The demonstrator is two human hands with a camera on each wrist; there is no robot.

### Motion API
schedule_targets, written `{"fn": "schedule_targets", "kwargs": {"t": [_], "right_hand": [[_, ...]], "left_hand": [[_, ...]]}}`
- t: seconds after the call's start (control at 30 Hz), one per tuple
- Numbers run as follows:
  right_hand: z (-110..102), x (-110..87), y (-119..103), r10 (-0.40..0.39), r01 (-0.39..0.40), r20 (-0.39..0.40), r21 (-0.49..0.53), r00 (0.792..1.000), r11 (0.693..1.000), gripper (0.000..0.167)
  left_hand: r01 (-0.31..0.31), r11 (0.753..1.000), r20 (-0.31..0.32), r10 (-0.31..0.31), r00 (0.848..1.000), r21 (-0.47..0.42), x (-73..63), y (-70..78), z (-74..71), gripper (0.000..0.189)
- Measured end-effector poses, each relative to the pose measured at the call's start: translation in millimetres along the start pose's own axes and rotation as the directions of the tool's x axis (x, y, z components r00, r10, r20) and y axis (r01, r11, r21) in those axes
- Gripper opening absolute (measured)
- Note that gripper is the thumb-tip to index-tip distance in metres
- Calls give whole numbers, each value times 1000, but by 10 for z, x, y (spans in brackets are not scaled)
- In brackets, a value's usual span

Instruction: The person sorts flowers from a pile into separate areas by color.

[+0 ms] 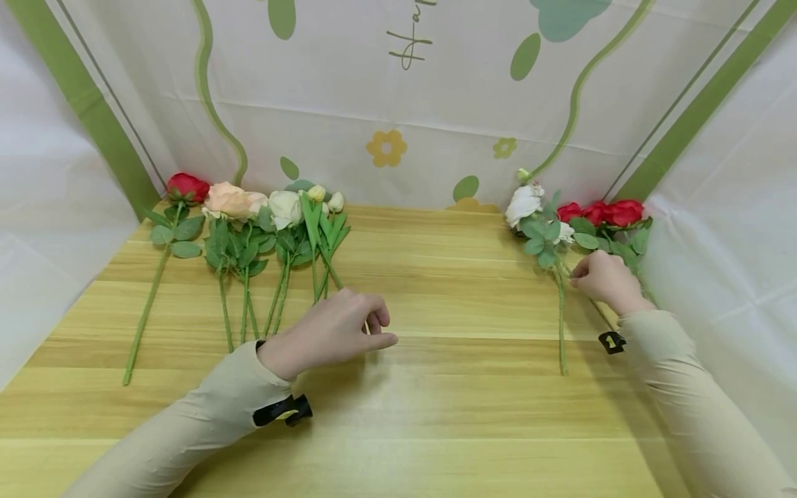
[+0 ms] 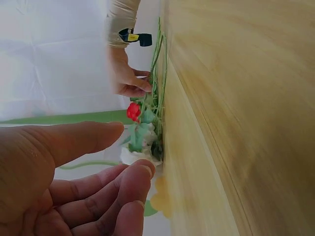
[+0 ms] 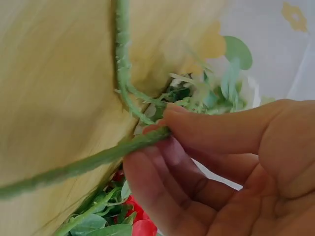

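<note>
My right hand (image 1: 607, 280) pinches a thin green flower stem (image 3: 83, 167) between thumb and fingertips at the right side of the table. White flowers (image 1: 524, 205) with grey-green leaves lie just beyond that hand, a second stem (image 1: 562, 325) running down from them. Which bloom the pinched stem bears, I cannot tell. Red flowers (image 1: 607, 212) lie close by, partly behind the hand. My left hand (image 1: 333, 332) is over the table near the middle, its fingers loosely bent and its thumb (image 2: 83, 140) apart from them, holding nothing.
On the left lie a red rose (image 1: 188, 187), peach roses (image 1: 229, 200), a cream rose (image 1: 286, 209) and pale tulips (image 1: 335, 202), stems toward me. A printed cloth backdrop (image 1: 299, 104) rises at the table's back edge. White cloth (image 1: 735, 277) hangs along the right side.
</note>
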State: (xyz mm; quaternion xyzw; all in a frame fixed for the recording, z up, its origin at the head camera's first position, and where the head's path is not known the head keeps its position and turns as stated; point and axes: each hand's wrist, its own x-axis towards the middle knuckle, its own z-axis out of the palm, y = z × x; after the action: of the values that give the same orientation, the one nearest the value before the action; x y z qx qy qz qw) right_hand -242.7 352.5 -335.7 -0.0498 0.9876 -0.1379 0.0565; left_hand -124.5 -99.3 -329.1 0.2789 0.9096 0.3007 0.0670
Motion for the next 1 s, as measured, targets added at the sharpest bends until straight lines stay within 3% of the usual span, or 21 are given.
{"fn": "schedule_targets", "kwargs": {"t": [0.2, 0.67, 1.0], "right_hand": [[127, 66, 16, -18, 19, 49, -28, 999, 999, 17], [195, 104, -52, -66, 67, 32, -41, 997, 997, 17], [125, -13, -204, -1, 2, 31, -25, 1000, 1000, 30]], "left_hand": [[12, 1000, 9, -12, 1000, 9, 1, -1, 10, 19], [4, 1000, 6, -5, 1000, 23, -1, -2, 13, 18], [10, 1000, 1, -10, 1000, 11, -2, -23, -13, 15]]}}
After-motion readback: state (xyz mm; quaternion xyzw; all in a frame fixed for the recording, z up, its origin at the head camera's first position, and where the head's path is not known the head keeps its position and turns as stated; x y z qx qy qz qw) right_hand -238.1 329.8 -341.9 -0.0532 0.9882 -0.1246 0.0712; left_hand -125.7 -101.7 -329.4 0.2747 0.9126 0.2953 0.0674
